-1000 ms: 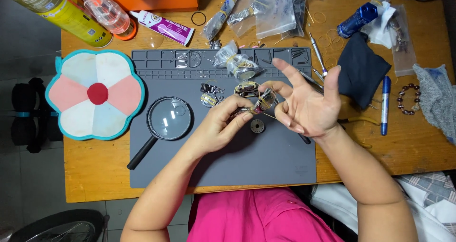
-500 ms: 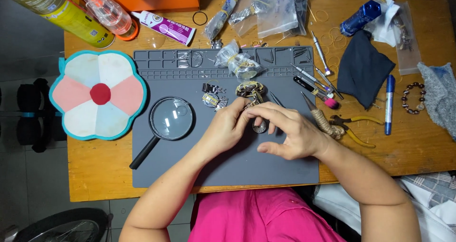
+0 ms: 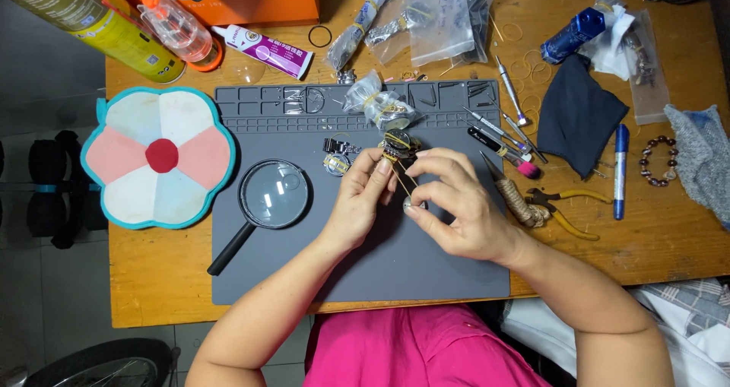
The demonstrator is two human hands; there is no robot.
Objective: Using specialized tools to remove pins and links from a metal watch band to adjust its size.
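We see our right hand (image 3: 464, 212) and left hand (image 3: 361, 201) meet over the grey mat (image 3: 304, 273), both pinching a thin yellowish band (image 3: 401, 180) running near-right to far-left, up to the watch (image 3: 397, 145) just beyond our 2 sets of fingertips.

A small repair workshop: wooden bench (image 3: 152, 280) carrying a grey work mat (image 3: 426, 265), magnifying glass (image 3: 266, 201), precision screwdrivers (image 3: 509, 90), pliers (image 3: 566, 208) and bagged parts (image 3: 441, 14).
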